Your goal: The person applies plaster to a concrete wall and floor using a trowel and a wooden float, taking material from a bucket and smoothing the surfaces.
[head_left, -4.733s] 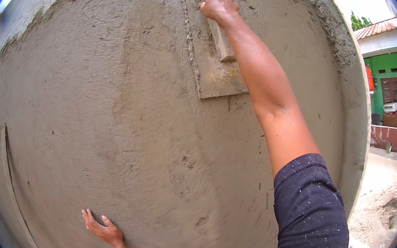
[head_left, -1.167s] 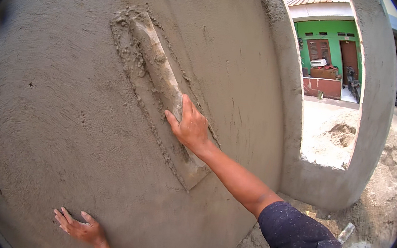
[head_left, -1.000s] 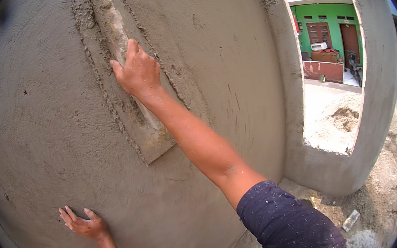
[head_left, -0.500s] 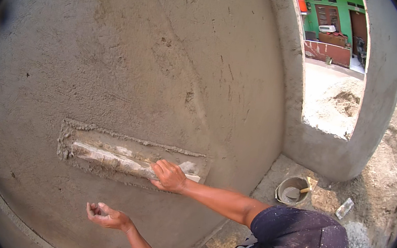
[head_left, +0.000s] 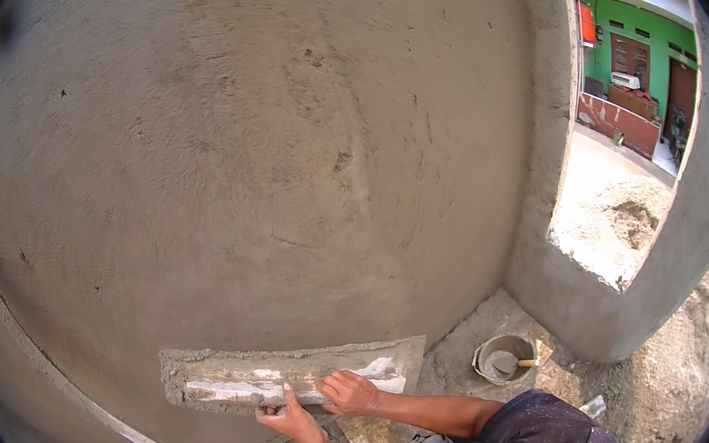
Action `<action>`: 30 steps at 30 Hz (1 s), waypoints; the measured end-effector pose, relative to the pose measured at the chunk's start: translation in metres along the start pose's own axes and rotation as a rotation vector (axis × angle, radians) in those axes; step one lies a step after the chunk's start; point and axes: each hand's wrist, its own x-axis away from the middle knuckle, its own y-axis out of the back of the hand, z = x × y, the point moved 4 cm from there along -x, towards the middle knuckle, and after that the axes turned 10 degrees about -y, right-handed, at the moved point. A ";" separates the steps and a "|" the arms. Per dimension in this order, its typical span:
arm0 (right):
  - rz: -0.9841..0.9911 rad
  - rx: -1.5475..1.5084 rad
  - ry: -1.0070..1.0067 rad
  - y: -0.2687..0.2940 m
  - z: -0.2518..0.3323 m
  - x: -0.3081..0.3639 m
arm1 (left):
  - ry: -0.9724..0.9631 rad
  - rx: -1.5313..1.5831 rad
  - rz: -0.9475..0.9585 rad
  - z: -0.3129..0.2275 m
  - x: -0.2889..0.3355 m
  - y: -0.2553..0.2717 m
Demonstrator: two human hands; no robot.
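A long rectangular plastering float (head_left: pixel 206 369), crusted with wet mortar along its upper and left edges, lies low in front of the grey plastered wall (head_left: pixel 230 164). A pale, mortar-smeared grip bar runs along its back. My right hand (head_left: pixel 350 393) is wrapped round this bar, right of the middle. Beside it, my left hand (head_left: pixel 292 422) holds the lower side of the bar, thumb on top and fingers curled beneath. Both hands are closed on the float. Whether the float's face touches the wall is hidden.
On the floor to the right stands a bucket (head_left: pixel 503 361) with grey mortar and a wooden-handled tool. A window opening (head_left: pixel 615 199) in the side wall shows a sand heap outside. A raised edge (head_left: pixel 26 342) curves along the lower left.
The float has moved down and to the right, away from the middle of the wall. My left hand, free before, has come up and taken hold of it beside my right hand.
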 end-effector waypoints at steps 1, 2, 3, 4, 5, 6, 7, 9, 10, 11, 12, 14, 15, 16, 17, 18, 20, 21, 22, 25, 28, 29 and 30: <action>0.022 -0.004 0.018 0.000 -0.001 0.002 | 0.052 -0.019 -0.038 0.012 0.000 0.000; 0.042 -0.020 0.038 0.000 0.001 0.006 | 0.098 -0.045 -0.083 0.019 0.000 0.004; 0.063 -0.037 0.059 0.000 0.003 0.010 | 0.145 -0.071 -0.129 0.025 0.001 0.008; 0.083 -0.035 0.071 0.003 0.003 0.015 | 0.211 -0.034 -0.167 0.023 0.007 0.009; 0.092 -0.025 0.097 0.004 0.002 0.022 | 0.276 -0.006 -0.183 0.020 0.012 0.011; 0.100 -0.016 0.123 0.004 0.002 0.029 | 0.339 0.023 -0.199 0.021 0.016 0.015; 0.103 -0.009 0.160 0.005 0.004 0.034 | 0.395 0.059 -0.221 0.024 0.020 0.020; 0.185 0.015 0.202 0.003 0.004 0.045 | 0.325 0.224 -0.245 0.045 0.029 0.027; 0.230 0.024 0.218 0.000 0.004 0.052 | 0.306 0.213 -0.257 0.053 0.033 0.034; 0.237 0.030 0.249 0.001 0.003 0.060 | 0.286 0.169 -0.265 0.061 0.040 0.039; 0.243 0.035 0.281 0.002 0.002 0.066 | 0.260 0.114 -0.264 0.067 0.045 0.044; 0.307 0.022 0.300 -0.004 -0.008 0.082 | 0.194 -0.022 -0.262 0.074 0.058 0.052; 0.392 -0.029 0.258 -0.013 -0.012 0.089 | 0.155 -0.095 -0.265 0.076 0.063 0.057; 0.480 -0.074 0.208 -0.024 -0.019 0.097 | 0.116 -0.179 -0.258 0.079 0.069 0.060; 0.572 -0.129 0.168 -0.027 -0.019 0.099 | 0.082 -0.247 -0.276 0.084 0.071 0.071; 0.647 -0.141 0.161 -0.029 -0.020 0.102 | 0.039 -0.341 -0.285 0.086 0.074 0.082; 0.602 -0.253 0.137 -0.029 -0.037 0.111 | -0.019 -0.471 -0.286 0.094 0.081 0.091; 0.576 -0.308 0.121 -0.028 -0.049 0.117 | -0.047 -0.530 -0.290 0.097 0.083 0.093; 0.560 -0.231 0.134 -0.023 -0.062 0.123 | -0.068 -0.584 -0.300 0.102 0.085 0.101; 0.613 -0.075 0.038 0.005 -0.108 0.138 | -0.127 -0.737 -0.348 0.113 0.085 0.128; 0.808 0.089 -0.279 0.029 -0.192 0.195 | -0.202 -0.857 -0.360 0.136 0.080 0.138; 0.859 0.141 -0.433 0.041 -0.215 0.218 | -0.226 -0.893 -0.369 0.147 0.077 0.147; 0.937 0.152 -0.554 0.055 -0.238 0.241 | -0.230 -0.924 -0.384 0.153 0.072 0.152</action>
